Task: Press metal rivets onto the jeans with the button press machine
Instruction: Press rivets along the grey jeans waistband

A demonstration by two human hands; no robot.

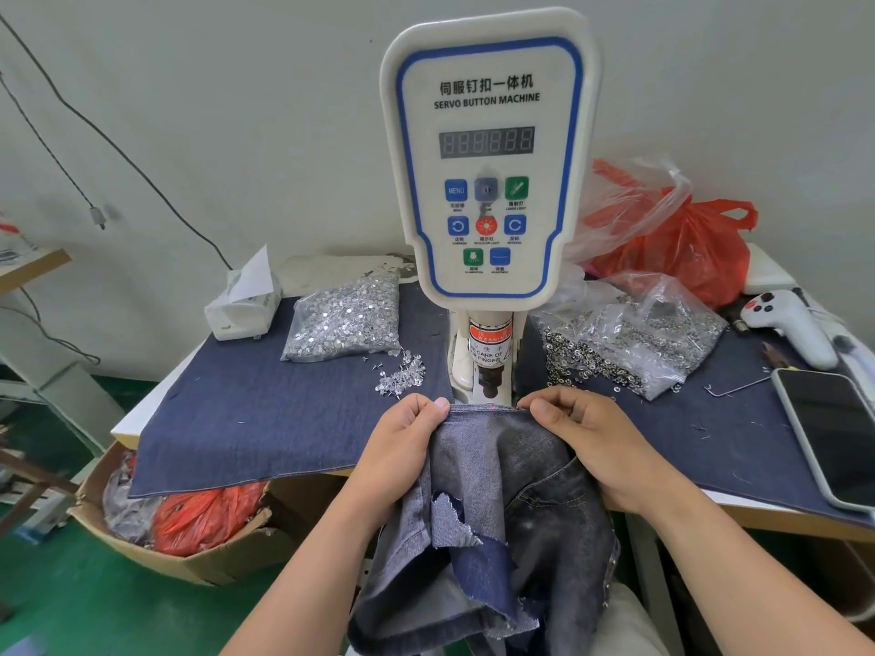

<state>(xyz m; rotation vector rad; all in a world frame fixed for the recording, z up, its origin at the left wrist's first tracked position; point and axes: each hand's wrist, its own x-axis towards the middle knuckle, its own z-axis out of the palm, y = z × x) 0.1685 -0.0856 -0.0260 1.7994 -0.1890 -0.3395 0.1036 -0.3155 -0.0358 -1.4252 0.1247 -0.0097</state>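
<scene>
A tissue box [242, 305] sits at the table's [776, 511] back left, on the denim cover [246, 419]. Red and clear plastic bags [672, 239] pile at back right. A white controller [790, 324] lies near a phone [833, 433] on the right. Below left, a cardboard box [189, 556] holds red plastic [203, 513]. A cable [94, 134] hangs along the wall.

rivet bags [343, 319] flanking press head [487, 371], bare denim cloth [265, 419] left
</scene>
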